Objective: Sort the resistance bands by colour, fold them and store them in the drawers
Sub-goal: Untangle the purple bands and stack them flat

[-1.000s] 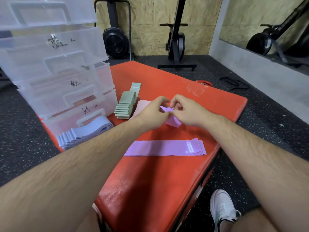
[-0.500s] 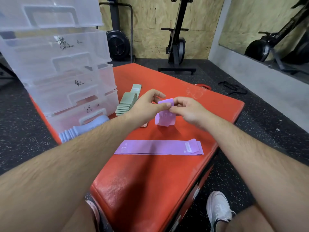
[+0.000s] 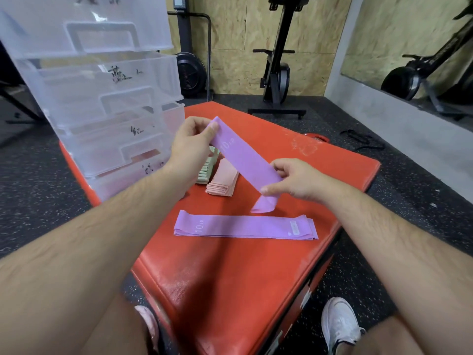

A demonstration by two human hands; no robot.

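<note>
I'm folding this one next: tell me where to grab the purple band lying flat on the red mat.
Probably pinch the flat band at its left end, by the 10 print, coming down from above. It lies flat along the mat, so only the ends offer an edge; the right end shows offset layers.

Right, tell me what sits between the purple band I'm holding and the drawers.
Nothing blocks it in the air. The left hand and right hand hold the purple band above the red mat. The green stack and pink stack lie on the mat between band and drawers, low enough to pass over.
</note>
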